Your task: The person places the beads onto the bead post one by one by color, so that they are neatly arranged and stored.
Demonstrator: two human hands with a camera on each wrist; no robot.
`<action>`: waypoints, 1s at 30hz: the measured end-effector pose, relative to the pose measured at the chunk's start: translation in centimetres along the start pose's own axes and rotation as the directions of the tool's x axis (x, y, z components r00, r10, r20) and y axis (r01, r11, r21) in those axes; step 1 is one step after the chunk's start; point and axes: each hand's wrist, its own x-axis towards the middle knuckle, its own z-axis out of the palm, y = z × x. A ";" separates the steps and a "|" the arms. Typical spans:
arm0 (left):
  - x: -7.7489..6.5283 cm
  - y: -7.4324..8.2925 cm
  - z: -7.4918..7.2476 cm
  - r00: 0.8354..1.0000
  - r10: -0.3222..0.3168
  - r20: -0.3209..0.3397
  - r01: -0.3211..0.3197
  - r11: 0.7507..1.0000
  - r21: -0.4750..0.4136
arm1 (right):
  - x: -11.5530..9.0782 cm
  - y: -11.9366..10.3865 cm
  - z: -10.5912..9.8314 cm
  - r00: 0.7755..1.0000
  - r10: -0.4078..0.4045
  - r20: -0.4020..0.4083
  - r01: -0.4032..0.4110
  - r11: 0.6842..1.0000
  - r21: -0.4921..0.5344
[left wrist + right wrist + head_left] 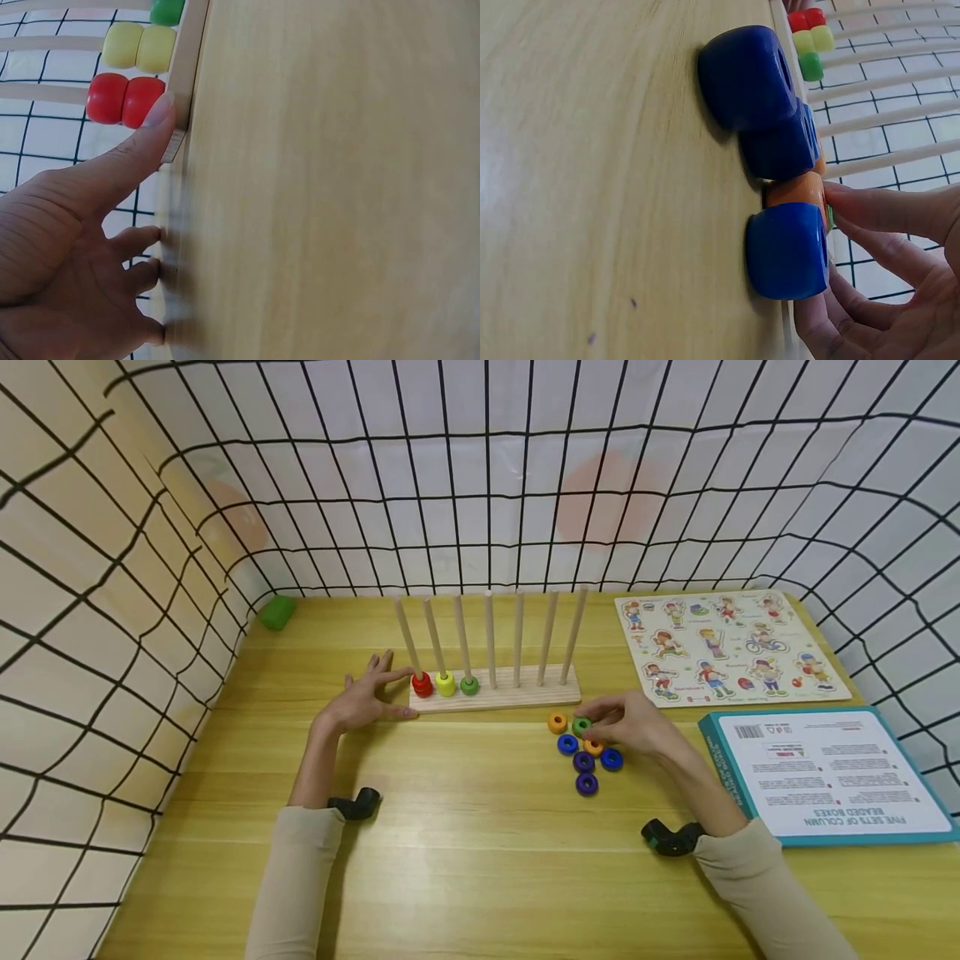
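Observation:
A wooden peg rack (504, 690) stands with a row of upright pegs. Two red beads (124, 100), two yellow beads (139, 48) and one green bead (469, 686) sit on its three leftmost pegs. My left hand (365, 697) is spread at the rack's left end; its thumb touches the base while the other fingertips rest on the table. To the front right, my right hand (632, 721) pinches a loose green bead (581, 726), mostly hidden in the right wrist view. Close around it lie orange beads (557, 722), blue beads (611, 760) and purple beads (587, 784).
A picture puzzle board (731, 647) lies at the back right, with a blue and white box (832, 777) in front of it. Black grid netting (487, 485) encloses the table (450, 860). A small green block (277, 612) sits in the back left corner.

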 end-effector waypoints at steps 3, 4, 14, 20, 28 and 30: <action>0.0 0.0 0.0 1.000 0.002 0.000 -0.002 1.000 0.003 | 0.1 0.0 0.1 1.000 0.009 -0.001 -0.009 1.000 0.000; 0.0 0.0 0.0 1.000 0.002 0.001 -0.002 1.000 0.004 | 0.1 -0.1 0.2 1.000 0.018 -0.004 -0.018 1.000 -0.001; 0.0 0.1 0.0 1.000 -0.001 0.006 0.001 1.000 -0.009 | 0.4 0.1 0.9 0.998 0.044 -0.037 -0.045 0.999 -0.027; 0.0 0.1 -0.1 1.000 -0.001 0.005 0.001 1.000 -0.010 | 0.3 -0.1 1.1 0.995 0.074 -0.065 -0.073 0.997 0.022; -0.1 0.0 -0.1 1.000 0.006 0.002 -0.006 1.000 -0.010 | 0.3 -0.1 1.3 0.994 0.033 -0.108 -0.038 0.998 -0.044; -0.1 0.0 -0.1 1.000 0.006 0.002 -0.006 1.000 -0.010 | 0.2 -0.2 1.3 0.993 0.015 -0.113 -0.023 0.997 -0.074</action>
